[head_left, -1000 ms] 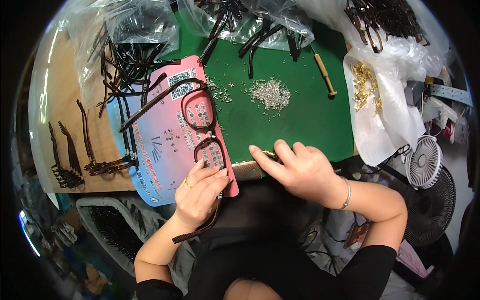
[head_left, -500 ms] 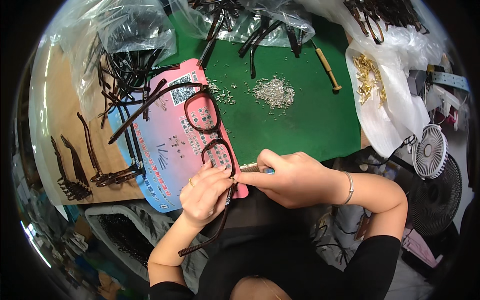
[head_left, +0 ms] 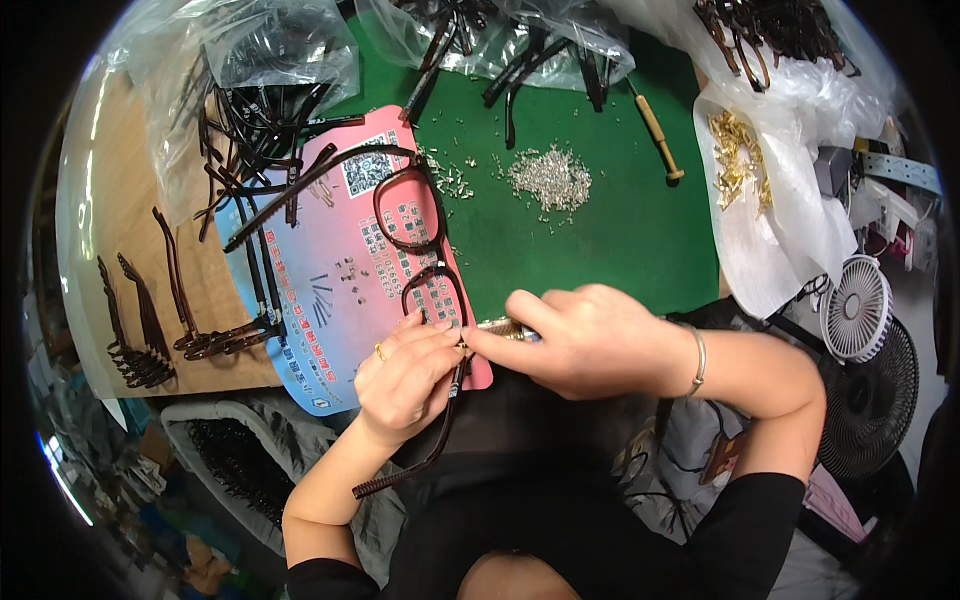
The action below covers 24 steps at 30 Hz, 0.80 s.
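Clear plastic bags [head_left: 290, 50] lay along the top of the frame, holding dark temple arms and frame parts; another bag [head_left: 790, 40] at the upper right held more dark frames. On a white plastic sheet [head_left: 770, 230] at the right edge sat a heap of small gold hinges [head_left: 735, 140]. A pile of tiny silver screws [head_left: 550, 180] lay loose on the green mat [head_left: 620, 250] in the upper middle, with a wooden-handled screwdriver [head_left: 658, 135] just right of it.

The dark glasses frame [head_left: 420, 245] lay on a pink and blue card [head_left: 320, 290] at centre left, its long axis running from the upper middle down toward the hands, one temple stretching away to the upper left. At its lower end a second temple [head_left: 420, 450] pointed down and to the lower left, off the table edge.

The left hand [head_left: 410, 375], a ring on one finger, pinched the frame's lower corner where that temple met it. The right hand [head_left: 590, 340], a bracelet at its wrist, gripped a small metal tool [head_left: 500, 327] lying nearly level, its tip pointing left at the same corner, just beside the left fingertips.

The card bore square black-and-white code patches near its top and rows of small red print. Loose dark temples [head_left: 140, 330] lay on the wooden board [head_left: 120, 220] at the left. A small white fan [head_left: 860, 305] stood at the right edge.
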Each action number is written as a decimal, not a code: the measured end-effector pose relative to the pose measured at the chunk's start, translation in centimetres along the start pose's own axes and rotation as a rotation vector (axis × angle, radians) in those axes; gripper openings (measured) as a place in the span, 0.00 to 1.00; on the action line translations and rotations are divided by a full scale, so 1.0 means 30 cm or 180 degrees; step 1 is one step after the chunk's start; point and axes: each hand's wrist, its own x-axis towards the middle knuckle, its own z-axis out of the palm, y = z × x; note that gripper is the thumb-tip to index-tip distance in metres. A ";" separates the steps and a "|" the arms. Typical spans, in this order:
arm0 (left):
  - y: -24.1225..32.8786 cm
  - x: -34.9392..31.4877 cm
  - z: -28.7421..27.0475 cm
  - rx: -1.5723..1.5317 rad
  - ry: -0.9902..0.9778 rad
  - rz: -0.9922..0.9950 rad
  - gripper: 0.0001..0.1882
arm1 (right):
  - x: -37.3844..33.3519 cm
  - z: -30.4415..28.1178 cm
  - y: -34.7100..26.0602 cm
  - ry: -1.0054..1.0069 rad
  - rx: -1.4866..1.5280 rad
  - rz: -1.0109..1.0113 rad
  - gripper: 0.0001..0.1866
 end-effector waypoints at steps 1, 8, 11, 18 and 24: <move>-0.001 0.000 -0.002 -0.0019 0.0017 0.0001 0.10 | 0.014 -0.009 0.006 -0.0162 -0.0074 -0.0079 0.18; -0.009 -0.006 0.000 0.0024 0.0106 0.0091 0.09 | 0.024 0.007 0.022 -0.0453 0.0295 -0.0072 0.20; -0.009 -0.002 0.002 0.0047 0.0102 0.0106 0.09 | 0.023 0.013 0.021 -0.0478 0.0240 -0.0080 0.22; 0.012 0.008 0.001 -0.0063 0.0082 -0.0100 0.08 | -0.001 0.016 0.015 -0.0163 -0.0045 -0.0152 0.24; 0.094 0.089 -0.062 -0.0700 0.0359 -0.0028 0.16 | -0.020 -0.033 0.032 0.0172 0.0244 0.0353 0.21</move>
